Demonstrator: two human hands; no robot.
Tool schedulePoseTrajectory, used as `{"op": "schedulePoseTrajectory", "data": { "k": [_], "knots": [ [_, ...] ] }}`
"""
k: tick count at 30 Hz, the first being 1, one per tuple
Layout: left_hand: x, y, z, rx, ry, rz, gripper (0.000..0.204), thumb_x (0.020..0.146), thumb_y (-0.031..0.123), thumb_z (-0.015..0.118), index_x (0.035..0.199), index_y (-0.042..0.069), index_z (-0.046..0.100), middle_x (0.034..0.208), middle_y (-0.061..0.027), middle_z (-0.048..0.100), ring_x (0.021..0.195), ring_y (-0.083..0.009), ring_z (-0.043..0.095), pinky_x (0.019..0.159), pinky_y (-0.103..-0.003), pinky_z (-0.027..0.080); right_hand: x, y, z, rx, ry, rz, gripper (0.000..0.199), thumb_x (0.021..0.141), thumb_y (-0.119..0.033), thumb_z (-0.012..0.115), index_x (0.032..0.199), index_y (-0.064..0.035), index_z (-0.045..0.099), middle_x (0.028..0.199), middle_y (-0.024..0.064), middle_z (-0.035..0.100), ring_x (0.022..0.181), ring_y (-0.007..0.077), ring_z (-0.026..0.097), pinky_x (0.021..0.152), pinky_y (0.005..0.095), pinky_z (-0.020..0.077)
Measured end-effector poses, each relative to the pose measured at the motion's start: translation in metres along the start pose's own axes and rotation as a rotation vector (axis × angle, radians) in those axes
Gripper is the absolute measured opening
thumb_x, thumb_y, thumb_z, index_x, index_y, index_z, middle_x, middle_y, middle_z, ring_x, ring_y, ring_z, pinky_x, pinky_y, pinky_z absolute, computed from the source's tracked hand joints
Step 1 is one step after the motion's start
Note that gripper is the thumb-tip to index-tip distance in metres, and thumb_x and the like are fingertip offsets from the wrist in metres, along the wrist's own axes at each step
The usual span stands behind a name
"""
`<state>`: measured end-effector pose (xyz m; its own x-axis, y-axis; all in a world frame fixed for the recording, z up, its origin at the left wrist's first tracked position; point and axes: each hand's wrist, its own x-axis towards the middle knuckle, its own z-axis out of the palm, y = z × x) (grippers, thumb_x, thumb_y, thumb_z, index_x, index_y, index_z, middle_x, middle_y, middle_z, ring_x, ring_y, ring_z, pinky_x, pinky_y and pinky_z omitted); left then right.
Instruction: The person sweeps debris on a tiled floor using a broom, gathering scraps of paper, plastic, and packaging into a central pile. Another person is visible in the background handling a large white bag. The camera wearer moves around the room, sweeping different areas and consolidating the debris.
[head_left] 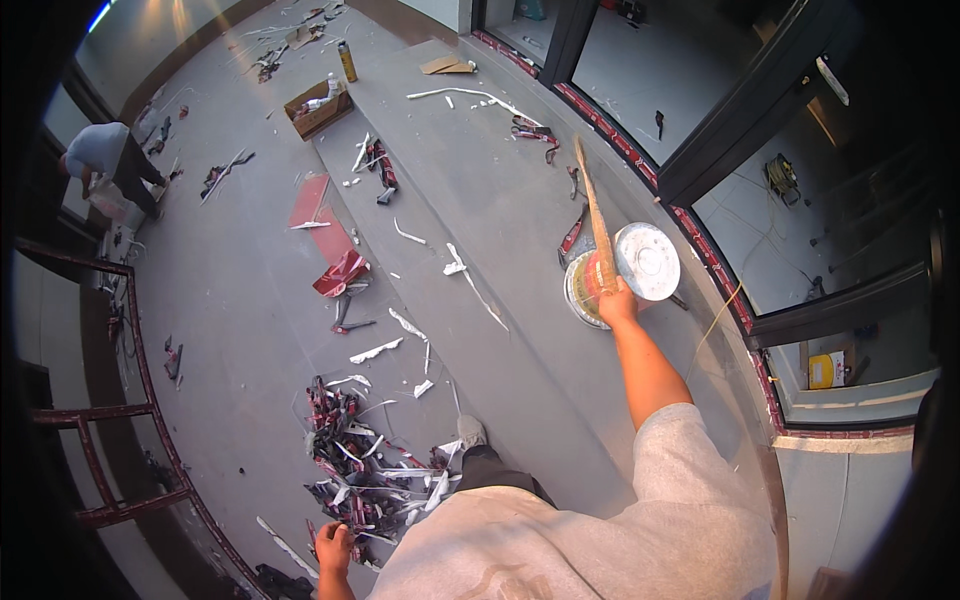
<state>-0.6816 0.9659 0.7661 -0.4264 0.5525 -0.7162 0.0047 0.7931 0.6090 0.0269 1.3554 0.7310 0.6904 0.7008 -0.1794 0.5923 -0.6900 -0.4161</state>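
Out in front on the right, my right hand [619,304] is closed round the near end of a long, flat brown stick [597,215] that looks like wood. The stick points away from me, across a round bucket [579,292] with a coloured label. A white round lid [650,262] lies against the bucket's right side. Low on the left, my left hand [334,545] has its fingers curled; what they hold, if anything, is hard to make out. Just beyond it spreads a heap of scrap strips [345,440], dark red, black and white.
Loose white strips [470,285] and red sheet scraps [325,225] litter the grey floor. Farther off stand a cardboard box [318,112] and an upright can [347,62]. Dark-framed glass doors [690,150] line the right; a metal frame [140,350] is at left. Another person [110,165] bends over at far left.
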Motion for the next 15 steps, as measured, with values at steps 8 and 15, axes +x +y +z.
{"op": "schedulePoseTrajectory", "data": {
  "k": [8,15],
  "knots": [
    [0.022,0.031,0.020,0.167,-0.005,-0.057,0.022,0.091,0.016,0.065,0.105,-0.002,0.063,0.083,-0.0059,0.065,0.065,-0.0146,0.061,0.055,-0.029,0.048,-0.114,0.117,-0.052,0.063,-0.024,0.229,0.063,0.091,-0.022,0.058,0.151,-0.0123,0.040,0.119,0.0210,0.068,0.107,0.0364,0.067,0.091,0.0431,0.0523],
    [0.073,0.010,0.031,0.189,-0.161,-0.228,0.020,0.091,0.014,0.063,0.102,-0.003,0.062,0.080,-0.0073,0.063,0.063,-0.0171,0.062,0.051,-0.030,0.048,-0.188,0.220,-0.040,0.370,0.013,0.356,0.060,0.090,-0.019,0.060,0.146,-0.0011,0.045,0.113,0.0198,0.070,0.095,0.0280,0.069,0.083,0.0363,0.0531]
  ]
}}
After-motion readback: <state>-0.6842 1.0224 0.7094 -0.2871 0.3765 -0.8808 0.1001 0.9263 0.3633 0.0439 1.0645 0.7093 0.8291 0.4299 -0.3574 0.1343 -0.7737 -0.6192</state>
